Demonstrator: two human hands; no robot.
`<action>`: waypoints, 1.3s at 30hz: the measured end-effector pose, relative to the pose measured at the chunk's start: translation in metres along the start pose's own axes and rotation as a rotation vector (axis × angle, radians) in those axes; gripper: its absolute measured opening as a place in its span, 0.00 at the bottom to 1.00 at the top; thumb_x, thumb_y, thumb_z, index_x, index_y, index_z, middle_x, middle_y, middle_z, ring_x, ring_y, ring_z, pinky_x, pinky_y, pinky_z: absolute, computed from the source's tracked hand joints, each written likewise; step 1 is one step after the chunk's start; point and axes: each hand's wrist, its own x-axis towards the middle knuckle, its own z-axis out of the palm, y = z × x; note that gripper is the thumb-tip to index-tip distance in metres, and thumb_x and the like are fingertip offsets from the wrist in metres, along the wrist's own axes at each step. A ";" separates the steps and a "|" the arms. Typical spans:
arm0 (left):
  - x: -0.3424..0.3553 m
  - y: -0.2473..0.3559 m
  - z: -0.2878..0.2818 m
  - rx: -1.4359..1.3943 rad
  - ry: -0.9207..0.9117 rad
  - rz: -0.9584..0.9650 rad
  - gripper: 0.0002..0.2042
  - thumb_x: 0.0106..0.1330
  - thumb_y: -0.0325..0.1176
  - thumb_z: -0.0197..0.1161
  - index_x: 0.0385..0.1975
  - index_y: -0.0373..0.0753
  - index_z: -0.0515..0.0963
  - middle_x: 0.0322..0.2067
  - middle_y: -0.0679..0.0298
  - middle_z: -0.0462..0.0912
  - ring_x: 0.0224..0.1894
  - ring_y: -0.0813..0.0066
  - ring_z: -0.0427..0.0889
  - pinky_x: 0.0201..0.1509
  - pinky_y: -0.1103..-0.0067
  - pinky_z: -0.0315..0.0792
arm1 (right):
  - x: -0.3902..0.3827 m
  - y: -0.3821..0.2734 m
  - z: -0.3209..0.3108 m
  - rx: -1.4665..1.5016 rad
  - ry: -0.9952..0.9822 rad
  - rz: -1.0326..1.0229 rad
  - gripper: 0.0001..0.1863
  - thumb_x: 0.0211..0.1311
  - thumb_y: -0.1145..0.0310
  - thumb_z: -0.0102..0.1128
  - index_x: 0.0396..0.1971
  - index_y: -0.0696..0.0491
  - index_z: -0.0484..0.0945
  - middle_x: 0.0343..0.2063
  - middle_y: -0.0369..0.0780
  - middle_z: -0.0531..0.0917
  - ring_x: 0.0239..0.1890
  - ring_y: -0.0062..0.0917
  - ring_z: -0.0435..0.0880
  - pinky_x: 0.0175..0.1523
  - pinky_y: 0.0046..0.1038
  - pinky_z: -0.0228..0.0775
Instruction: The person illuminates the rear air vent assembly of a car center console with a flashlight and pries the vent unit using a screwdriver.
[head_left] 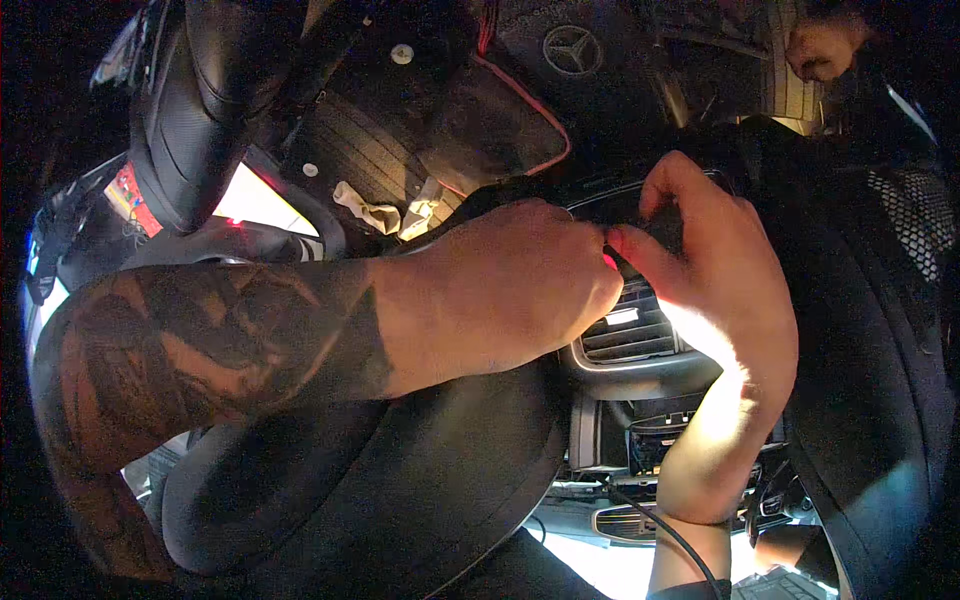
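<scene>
A: Status on the hands?

B: Both at centre frame, on the air vent (628, 335) in the dash. Left hand (500, 290) is curled tight, fingertips pressed together against the vent's top edge. Right hand (715, 270) comes up from the lower right, thumb and fingers pinched on the same spot, tips touching the left's. What's between the fingertips is hidden.

A: Where's the vent sit?

B: Just right of the steering wheel (350, 480), which fills the lower middle. Slats show right under the knuckles, chrome surround below them.

A: Risks?

B: My read: thin slats and clips. Uneven pull from either hand could snap a tab or crack the surround. Grip is fingertip-only, so a slip likely scrapes the trim. Loose cable (660, 525) hangs at lower centre near the right forearm; a snag could yank it.

A: Anyone else close?

B: Another person's hand (820, 50) at upper right, well apart.
</scene>
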 end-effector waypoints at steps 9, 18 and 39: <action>0.015 -0.012 -0.003 -0.028 -0.038 -0.023 0.07 0.60 0.30 0.61 0.29 0.32 0.78 0.28 0.46 0.82 0.36 0.45 0.84 0.43 0.57 0.79 | -0.001 0.006 0.001 -0.047 0.058 -0.027 0.19 0.55 0.65 0.76 0.35 0.56 0.73 0.20 0.45 0.75 0.19 0.29 0.69 0.27 0.34 0.62; 0.015 -0.026 -0.003 -0.029 0.054 0.164 0.08 0.61 0.31 0.62 0.27 0.32 0.78 0.26 0.47 0.82 0.35 0.45 0.85 0.40 0.56 0.80 | -0.002 0.001 -0.001 0.017 0.044 -0.041 0.16 0.59 0.64 0.72 0.39 0.55 0.73 0.23 0.52 0.81 0.29 0.53 0.81 0.34 0.48 0.69; 0.009 0.038 -0.009 0.129 -0.125 -0.041 0.06 0.58 0.28 0.62 0.27 0.32 0.83 0.27 0.49 0.85 0.32 0.51 0.88 0.38 0.63 0.84 | -0.009 0.005 0.001 0.111 0.055 -0.051 0.11 0.65 0.72 0.67 0.36 0.58 0.72 0.23 0.47 0.81 0.20 0.30 0.83 0.26 0.33 0.70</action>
